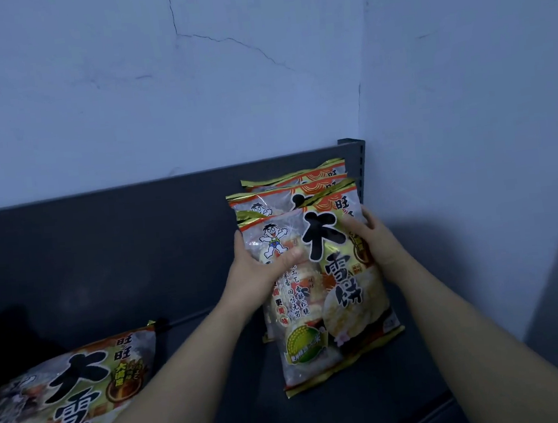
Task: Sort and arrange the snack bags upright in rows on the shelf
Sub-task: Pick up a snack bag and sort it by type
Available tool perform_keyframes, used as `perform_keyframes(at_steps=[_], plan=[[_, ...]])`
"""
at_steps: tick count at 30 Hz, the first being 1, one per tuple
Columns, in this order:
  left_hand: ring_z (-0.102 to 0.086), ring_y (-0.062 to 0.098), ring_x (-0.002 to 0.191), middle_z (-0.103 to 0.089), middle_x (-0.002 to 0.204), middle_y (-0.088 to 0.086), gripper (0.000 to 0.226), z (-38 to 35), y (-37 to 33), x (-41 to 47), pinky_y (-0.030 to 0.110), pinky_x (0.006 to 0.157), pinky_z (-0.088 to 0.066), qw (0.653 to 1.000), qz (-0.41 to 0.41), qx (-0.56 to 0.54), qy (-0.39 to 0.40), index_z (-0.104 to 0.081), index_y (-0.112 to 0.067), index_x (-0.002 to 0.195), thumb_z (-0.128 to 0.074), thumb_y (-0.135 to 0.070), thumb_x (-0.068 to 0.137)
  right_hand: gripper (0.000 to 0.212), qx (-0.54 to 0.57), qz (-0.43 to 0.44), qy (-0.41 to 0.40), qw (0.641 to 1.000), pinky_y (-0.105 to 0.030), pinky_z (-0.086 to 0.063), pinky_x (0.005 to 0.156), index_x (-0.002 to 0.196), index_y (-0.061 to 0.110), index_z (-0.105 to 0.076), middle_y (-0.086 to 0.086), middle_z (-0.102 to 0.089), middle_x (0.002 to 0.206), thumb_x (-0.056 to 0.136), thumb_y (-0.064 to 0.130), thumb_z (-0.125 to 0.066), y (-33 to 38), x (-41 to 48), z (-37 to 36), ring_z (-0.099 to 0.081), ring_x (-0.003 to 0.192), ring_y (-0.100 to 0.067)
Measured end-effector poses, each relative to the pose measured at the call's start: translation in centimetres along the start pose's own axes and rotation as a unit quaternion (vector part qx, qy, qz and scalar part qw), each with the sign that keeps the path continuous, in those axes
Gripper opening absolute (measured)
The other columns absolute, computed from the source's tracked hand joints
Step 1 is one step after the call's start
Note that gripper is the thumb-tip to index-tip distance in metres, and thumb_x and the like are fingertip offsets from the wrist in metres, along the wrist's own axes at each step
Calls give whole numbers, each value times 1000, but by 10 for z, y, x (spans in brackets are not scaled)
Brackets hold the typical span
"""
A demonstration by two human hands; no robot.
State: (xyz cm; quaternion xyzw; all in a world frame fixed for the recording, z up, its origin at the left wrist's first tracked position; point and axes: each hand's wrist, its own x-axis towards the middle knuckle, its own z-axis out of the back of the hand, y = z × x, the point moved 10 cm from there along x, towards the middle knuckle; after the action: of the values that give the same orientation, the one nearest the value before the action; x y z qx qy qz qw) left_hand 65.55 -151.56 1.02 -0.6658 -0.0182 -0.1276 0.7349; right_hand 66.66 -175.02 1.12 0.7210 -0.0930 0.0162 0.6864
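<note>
A front snack bag (327, 295), clear plastic with gold edges, a cartoon boy and big black characters, stands tilted on the dark shelf (138, 260) near its right end. My left hand (259, 268) grips its left edge and my right hand (373, 236) holds its upper right edge. Behind it stand two more bags of the same kind (289, 189), only their tops showing. Another snack bag (65, 388) lies flat at the lower left, partly under my left forearm.
The shelf's dark back panel ends at a slotted metal upright (359, 168) at the right, close to the wall corner. A cracked pale wall (188, 83) rises behind. Bare shelf surface lies between the two groups of bags.
</note>
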Motion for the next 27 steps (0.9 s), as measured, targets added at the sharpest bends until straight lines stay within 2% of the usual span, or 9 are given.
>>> perform_keyframes(at_steps=[2, 5, 8, 11, 14, 19, 23, 25, 27], plan=[[-63, 17, 117, -62, 130, -10, 105, 1, 0, 8, 48, 100, -49, 1000, -6, -7, 7, -33, -45, 137, -93, -56, 51, 96, 3, 1, 44, 999, -53, -54, 92, 139, 21, -44, -14, -67, 122, 60, 57, -84, 5, 8, -9, -69, 103, -35], [-63, 19, 118, -63, 129, -8, 101, -3, -1, 15, 51, 101, -48, 1000, -19, -17, 17, -37, -43, 134, -95, -51, 52, 96, 14, -7, 100, 995, -56, -49, 99, 137, 16, -45, -19, -65, 124, 60, 56, -85, 6, 17, -20, -64, 110, -40], [-63, 15, 116, -64, 128, -10, 105, -5, -6, 19, 48, 102, -49, 999, -28, -29, 14, -37, -39, 136, -95, -52, 49, 95, 38, 0, 127, 991, -49, -54, 91, 135, 12, -48, -22, -65, 122, 58, 54, -86, 8, 24, -25, -65, 108, -41], [-64, 14, 115, -64, 127, -9, 107, 4, -8, 18, 48, 101, -50, 999, -35, -30, 1, -37, -35, 136, -95, -51, 48, 71, 61, -4, 154, 986, -37, -59, 73, 127, 12, -54, -16, -72, 109, 69, 44, -78, 11, 20, -40, -72, 93, -31], [-64, 15, 115, -63, 127, -8, 107, 19, -4, 11, 49, 100, -50, 999, -30, -23, -16, -38, -36, 135, -94, -53, 46, 70, 49, -18, 159, 986, -41, -58, 81, 131, 13, -54, -18, -69, 117, 70, 44, -72, 0, 15, -51, -68, 103, -36], [-65, 14, 113, -65, 125, -8, 101, 39, -1, -4, 49, 99, -51, 999, -29, -23, -37, -41, -34, 131, -95, -50, 48, 73, 9, -14, 109, 994, -53, -48, 100, 126, 13, -62, -17, -70, 116, 65, 50, -78, -3, 11, -63, -67, 107, -37], [-65, 10, 111, -66, 122, -12, 100, 50, -6, -10, 46, 99, -51, 998, -30, -1, -55, -43, -37, 129, -93, -55, 44, 67, -40, 14, 16, 999, -41, -58, 83, 107, 14, -69, -10, -75, 102, 56, 57, -77, 8, 5, -56, -72, 91, -27], [-66, 8, 109, -66, 120, -13, 97, 53, -8, -15, 45, 97, -52, 998, -24, 15, -60, -44, -35, 129, -93, -53, 47, 48, -78, 44, -32, 995, -35, -57, 75, 99, 20, -67, -7, -74, 101, 66, 52, -79, 16, -1, -48, -72, 86, -20], [-64, 10, 113, -64, 125, -12, 98, 60, -11, -23, 47, 98, -52, 997, -21, 33, -68, -44, -36, 131, -92, -57, 48, 36, -121, 81, -65, 987, -35, -58, 77, 104, 25, -64, -1, -72, 105, 77, 43, -78, 26, -9, -44, -71, 89, -15]])
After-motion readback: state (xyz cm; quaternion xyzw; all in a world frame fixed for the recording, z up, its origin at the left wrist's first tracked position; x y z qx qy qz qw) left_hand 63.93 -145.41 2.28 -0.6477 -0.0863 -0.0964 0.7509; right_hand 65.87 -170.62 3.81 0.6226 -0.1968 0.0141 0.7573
